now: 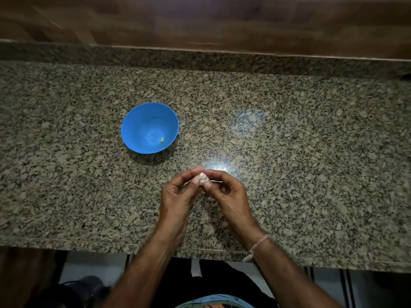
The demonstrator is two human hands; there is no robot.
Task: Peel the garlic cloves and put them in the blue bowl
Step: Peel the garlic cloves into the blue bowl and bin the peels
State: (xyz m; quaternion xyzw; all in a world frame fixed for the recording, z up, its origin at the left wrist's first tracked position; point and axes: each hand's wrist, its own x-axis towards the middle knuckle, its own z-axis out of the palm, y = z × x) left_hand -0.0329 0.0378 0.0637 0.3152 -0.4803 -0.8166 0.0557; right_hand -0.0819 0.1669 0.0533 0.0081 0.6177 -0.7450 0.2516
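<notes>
Garlic clove [202,178] is held off the granite counter [311,152], pinched between the fingertips of both hands. It is gripped from its left side by the left hand [175,196], thumb and forefinger curled in. It is gripped from its right side by the right hand [226,194], whose thumb is set just under it. The clove sits where the two pinches meet and is partly covered by the fingertips; pale papery skin is seen on the exposed part. A thin skin strip [216,181] is seen projecting rightward from the grip; its attachment cannot be determined.

The blue bowl [133,121] stands on the counter beyond the grip and to its left, well apart from both hands. One small yellowish piece [162,140] is noted on the bowl floor, on the side nearer the grip. A cord bracelet [259,243] is noted on the right wrist, behind the grip.
</notes>
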